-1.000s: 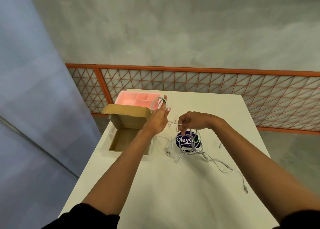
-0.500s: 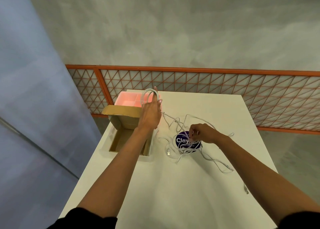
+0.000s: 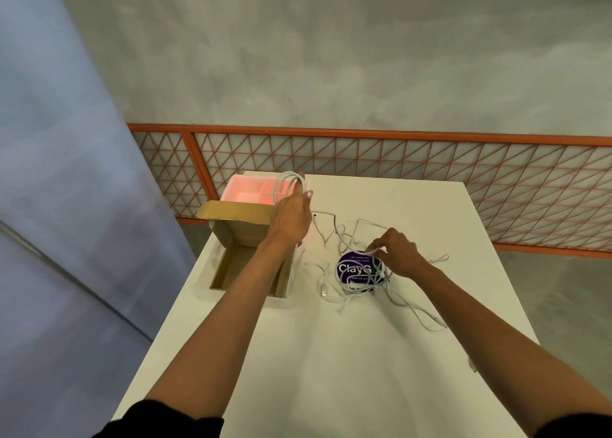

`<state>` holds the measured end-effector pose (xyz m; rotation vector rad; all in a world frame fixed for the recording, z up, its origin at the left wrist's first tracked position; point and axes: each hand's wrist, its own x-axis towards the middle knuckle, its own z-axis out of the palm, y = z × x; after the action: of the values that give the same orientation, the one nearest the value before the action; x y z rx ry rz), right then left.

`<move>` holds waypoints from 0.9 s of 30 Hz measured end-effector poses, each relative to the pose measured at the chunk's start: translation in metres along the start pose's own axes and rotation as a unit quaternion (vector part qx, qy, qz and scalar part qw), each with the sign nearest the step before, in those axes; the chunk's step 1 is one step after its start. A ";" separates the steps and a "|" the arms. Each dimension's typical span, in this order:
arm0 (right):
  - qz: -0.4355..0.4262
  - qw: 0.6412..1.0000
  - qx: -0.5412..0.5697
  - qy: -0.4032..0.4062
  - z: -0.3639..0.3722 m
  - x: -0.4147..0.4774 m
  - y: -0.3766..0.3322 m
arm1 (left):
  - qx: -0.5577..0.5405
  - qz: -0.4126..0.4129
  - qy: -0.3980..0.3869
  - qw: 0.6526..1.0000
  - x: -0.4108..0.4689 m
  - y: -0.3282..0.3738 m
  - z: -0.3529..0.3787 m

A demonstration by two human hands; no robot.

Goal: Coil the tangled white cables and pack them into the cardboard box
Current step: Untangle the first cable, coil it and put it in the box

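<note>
My left hand (image 3: pixel 291 217) is raised beside the open cardboard box (image 3: pixel 231 273) and holds a small coil of white cable (image 3: pixel 286 182) looped over its fingers. A strand runs from it down to the tangled white cables (image 3: pixel 357 285) lying on the white table (image 3: pixel 331 355). My right hand (image 3: pixel 395 250) pinches a loop of the tangle just above a round dark blue tin (image 3: pixel 352 268). A USB plug (image 3: pixel 324 293) lies at the tangle's left edge. The box's lid flap stands up at the back and its inside looks empty.
A pink compartment tray (image 3: pixel 246 191) sits behind the box at the table's far left corner. An orange lattice fence (image 3: pixel 397 172) runs behind the table. Loose cable ends trail toward the table's right edge (image 3: pixel 440 325).
My left hand lifted its coil up and left, next to the box. My right hand dropped from near the left hand down to the tangle over the tin.
</note>
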<state>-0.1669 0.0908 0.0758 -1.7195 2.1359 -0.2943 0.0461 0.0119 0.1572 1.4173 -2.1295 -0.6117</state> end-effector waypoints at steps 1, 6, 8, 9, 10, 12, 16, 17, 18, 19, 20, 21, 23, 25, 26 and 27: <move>-0.002 1.000 0.001 0.000 -0.005 0.002 -0.002 | -0.018 -0.005 -0.021 1.000 0.000 -0.002 0.003; -0.018 0.983 -0.032 -0.177 -0.043 0.003 -0.020 | -0.048 -0.003 -0.085 0.995 -0.002 -0.003 0.007; -0.052 0.977 0.050 -0.203 -0.055 -0.001 -0.035 | -0.051 -0.006 -0.107 0.993 -0.004 -0.004 0.010; -0.062 0.971 0.112 -0.203 -0.058 -0.003 -0.043 | -0.054 -0.011 -0.116 0.992 -0.004 -0.004 0.012; -0.074 0.963 0.169 -0.199 -0.060 -0.004 -0.051 | -0.055 -0.018 -0.122 0.991 -0.004 -0.005 0.014; -0.092 0.948 0.234 -0.193 -0.062 -0.004 -0.062 | -0.059 -0.023 -0.125 0.990 -0.005 -0.004 0.016; -0.132 0.950 0.240 -0.148 -0.064 -0.003 -0.066 | -0.161 -0.036 -0.159 0.973 -0.009 0.002 0.012; -0.132 0.945 0.268 -0.135 -0.064 -0.002 -0.066 | -0.216 -0.052 -0.179 0.958 -0.012 0.004 0.009; -0.130 0.934 0.305 -0.131 -0.064 -0.002 -0.066 | -0.272 -0.070 -0.201 0.939 -0.014 0.005 0.007; -0.130 0.922 0.338 -0.135 -0.064 -0.002 -0.066 | -0.326 -0.085 -0.222 0.915 -0.015 0.005 0.005; -0.130 0.911 0.365 -0.140 -0.064 -0.001 -0.066 | -0.371 -0.095 -0.242 0.891 -0.016 0.003 0.004; -0.127 0.903 0.385 -0.142 -0.065 -0.001 -0.066 | -0.403 -0.098 -0.263 0.871 -0.017 0.001 0.004; -0.117 0.872 0.455 -0.136 -0.066 0.001 -0.068 | -0.437 -0.083 -0.299 0.844 -0.019 -0.002 0.001; -0.095 0.824 0.544 -0.126 -0.068 0.001 -0.073 | -0.458 -0.069 -0.321 0.826 -0.020 -0.003 -0.002; -0.090 0.807 0.572 -0.119 -0.070 0.001 -0.075 | -0.478 -0.069 -0.330 0.811 -0.021 -0.003 -0.003; -0.090 0.800 0.583 -0.110 -0.072 0.001 -0.077 | -0.503 -0.073 -0.338 0.792 -0.022 -0.003 -0.004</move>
<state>-0.1287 0.0665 0.1705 -1.0703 1.0983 -1.1139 0.0575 0.0308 0.1549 0.7533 -1.5664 -2.1655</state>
